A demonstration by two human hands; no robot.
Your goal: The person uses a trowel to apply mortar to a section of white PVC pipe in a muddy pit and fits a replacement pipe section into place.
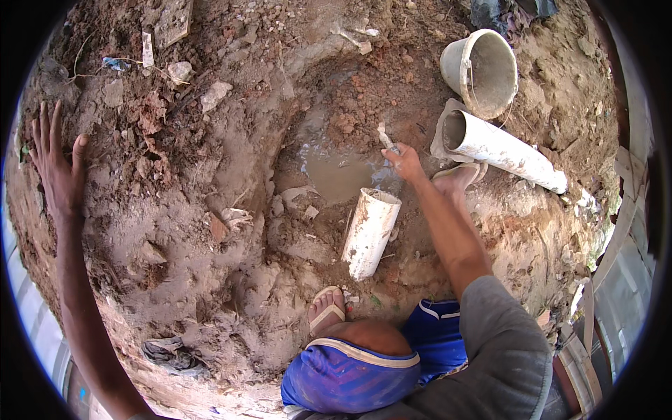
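Observation:
My right hand (404, 164) is closed around a muddy trowel-like tool (385, 136) with a short pale handle. The tool's lower part reaches down by a puddle of muddy water (339, 176) and is hard to make out. Just below that hand, a short white pipe (372, 234) with dirt smears stands tilted in the trench, its open end up. Far to the left, my left hand (57, 161) rests on the soil with its fingers spread, holding nothing.
A grey bucket (458, 68) lies tipped at the upper right. Beside it, a longer white pipe (511, 155) lies on the bank near my right foot. Stones (215, 96), a wooden board (173, 22) and dark crumpled plastic (173, 355) are scattered over the uneven dirt.

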